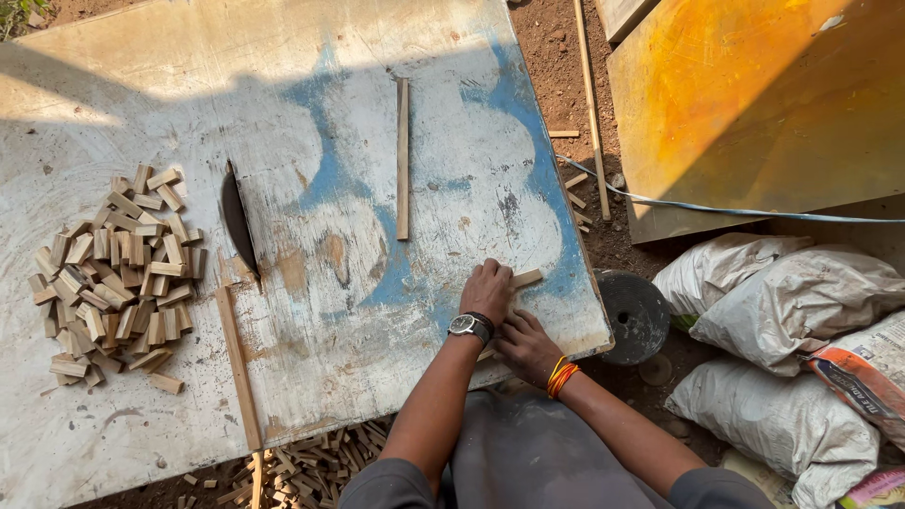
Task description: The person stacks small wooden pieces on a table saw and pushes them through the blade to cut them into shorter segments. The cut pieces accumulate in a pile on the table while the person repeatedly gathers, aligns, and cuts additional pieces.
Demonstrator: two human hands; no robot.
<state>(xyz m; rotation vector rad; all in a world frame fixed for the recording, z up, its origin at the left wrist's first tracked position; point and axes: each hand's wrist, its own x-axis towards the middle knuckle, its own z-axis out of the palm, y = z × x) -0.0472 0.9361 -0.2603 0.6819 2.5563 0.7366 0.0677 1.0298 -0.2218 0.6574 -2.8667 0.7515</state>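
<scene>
from the head camera, both hands rested near the right front corner of a worn white and blue table (311, 123). the left hand (487, 289), with a wristwatch (470, 326) on its wrist, lay palm down with fingers curled over a short wooden strip (526, 278), whose pale end stuck out to the right of the fingers; the hand pressed or held that strip flat on the table top. the right hand (526, 344), with orange bangles (560, 377) at the wrist, sat just below the left, fingers bent on the table; whether it gripped anything i could not tell, though a bit of wood showed at its edge.

a long thin wooden stick (403, 158) lay apart in the middle of the table. a dark saw blade (238, 219) stood up through a slot further left, with another long strip (238, 366) beside it near the front edge. a pile of small cut wooden blocks (118, 273) lay on the far left. more offcuts (311, 462) lay on the ground below. grey sacks (792, 302) and an orange board (754, 104) were on the right.
</scene>
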